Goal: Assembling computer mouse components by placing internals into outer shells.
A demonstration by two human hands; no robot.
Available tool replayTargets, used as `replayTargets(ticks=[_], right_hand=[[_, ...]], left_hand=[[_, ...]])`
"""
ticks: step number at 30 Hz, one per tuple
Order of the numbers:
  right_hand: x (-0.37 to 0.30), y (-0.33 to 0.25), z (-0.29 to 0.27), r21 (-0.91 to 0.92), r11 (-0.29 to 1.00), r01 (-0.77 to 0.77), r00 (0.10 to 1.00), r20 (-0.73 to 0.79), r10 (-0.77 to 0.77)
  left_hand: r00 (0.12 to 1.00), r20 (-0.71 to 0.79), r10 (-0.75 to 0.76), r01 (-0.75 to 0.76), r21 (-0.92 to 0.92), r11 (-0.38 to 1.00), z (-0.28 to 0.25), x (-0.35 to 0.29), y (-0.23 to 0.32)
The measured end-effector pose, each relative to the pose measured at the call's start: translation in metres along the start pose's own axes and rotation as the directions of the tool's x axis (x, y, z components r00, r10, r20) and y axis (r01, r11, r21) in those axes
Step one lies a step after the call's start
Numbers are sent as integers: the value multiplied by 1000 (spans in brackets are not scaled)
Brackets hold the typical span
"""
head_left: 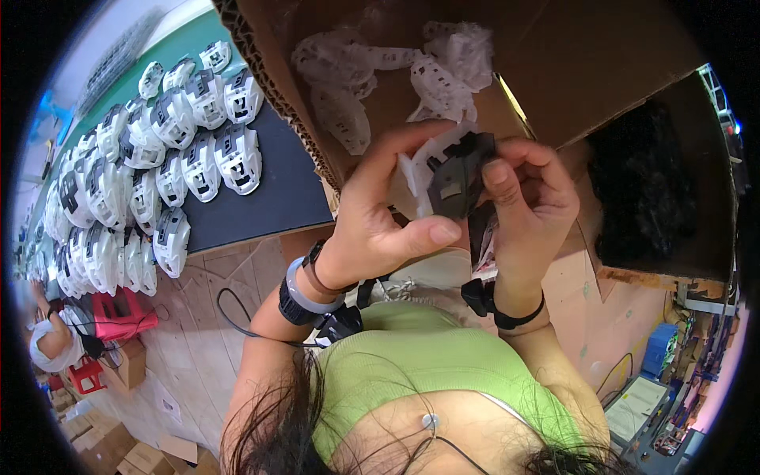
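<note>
Between my hands, just in front of a cardboard box, is a white plastic shell (423,176) with a dark grey plastic cover (461,176) lying against it. My left hand (368,206) is closed around the white side, its thumb stretched along the lower edge. With fingers bent, my right hand (529,198) pinches the right edge of the dark cover. Whether the two pieces are fully joined, I cannot tell. Beyond my hands, several loose white plastic shells (439,89) lie inside the open cardboard box (380,103).
To the left, a dark-topped table (281,186) carries rows of white shells with dark inserts (202,166). A second cardboard box (716,214) on the right holds dark pieces (641,182). Another person (51,336), a pink stool (119,317) and cartons (99,443) are at the far left.
</note>
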State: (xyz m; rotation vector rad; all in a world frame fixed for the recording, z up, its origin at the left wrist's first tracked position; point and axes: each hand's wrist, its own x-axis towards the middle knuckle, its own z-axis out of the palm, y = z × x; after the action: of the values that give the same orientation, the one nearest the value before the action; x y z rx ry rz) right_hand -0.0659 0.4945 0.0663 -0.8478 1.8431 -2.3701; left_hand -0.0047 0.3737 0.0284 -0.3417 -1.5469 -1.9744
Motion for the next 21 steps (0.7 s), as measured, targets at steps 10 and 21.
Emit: replayTargets(ticks=[10, 21], right_hand=[[-6, 12, 6, 33, 992, -120, 979, 167, 113], [-13, 6, -8, -267, 956, -124, 975, 148, 168]], left_hand=[[995, -98, 32, -16, 153, 988, -7, 1, 5], [999, 39, -28, 19, 202, 979, -3, -7, 15]])
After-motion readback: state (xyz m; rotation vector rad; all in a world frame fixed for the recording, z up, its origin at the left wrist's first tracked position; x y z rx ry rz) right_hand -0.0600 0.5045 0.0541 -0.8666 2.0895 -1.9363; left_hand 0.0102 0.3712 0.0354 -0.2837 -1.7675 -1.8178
